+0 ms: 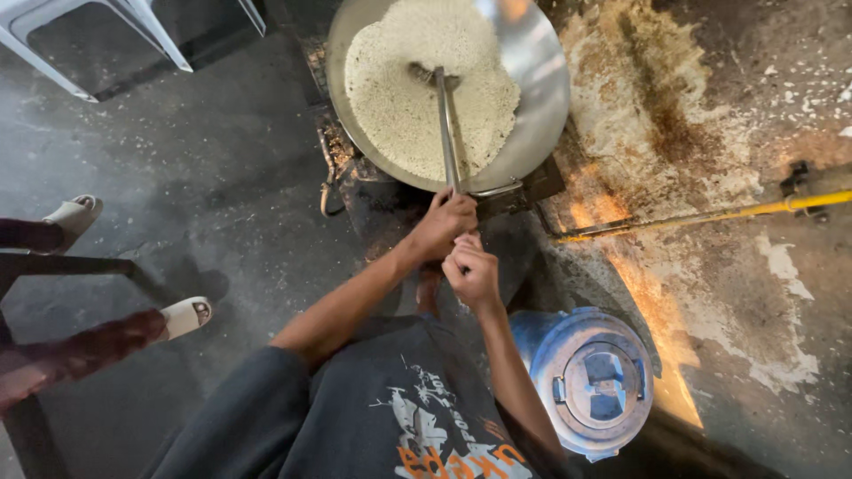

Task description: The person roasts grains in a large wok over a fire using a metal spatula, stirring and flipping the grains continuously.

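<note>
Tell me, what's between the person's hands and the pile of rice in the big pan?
The long metal handle of the stirring tool. In the head view it runs from both hands, left hand and right hand, up into the rice inside the pan.

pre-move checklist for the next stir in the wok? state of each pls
1. Left hand closed on the long metal ladle handle: ok.
2. Right hand closed just behind the left, at the handle's near end: ok, though the grip itself is partly hidden.
3. Ladle head buried in the pale grains: ok.
4. Grains inside the wok; bare metal shows along the right side, nothing over the rim: ok.
5. Wok seated steady on the dark stove frame: cannot tell, the support is hidden beneath.
6. Space around: blue lidded drum close by the right elbow, another person's sandalled feet off to the left: ok, but tight on the right.
</note>
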